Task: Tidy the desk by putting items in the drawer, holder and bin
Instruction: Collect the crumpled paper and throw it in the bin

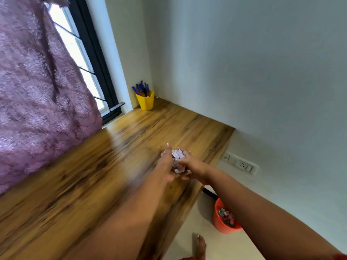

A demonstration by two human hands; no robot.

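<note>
Seemingly crumpled paper wad [178, 160] between 2 hands.

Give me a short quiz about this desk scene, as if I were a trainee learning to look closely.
1. True or false: the yellow holder in the desk's far corner stands empty.
2. What are the left hand and right hand holding between them?
A. a crumpled paper wad
B. a pen
C. a book
3. Fill in: the orange bin stands on the ____, beside the desk's end.

Key
1. False: pens stand in it.
2. A: the crumpled paper wad, with fingers of both hands around it.
3. Floor; it already holds some scraps.
</note>
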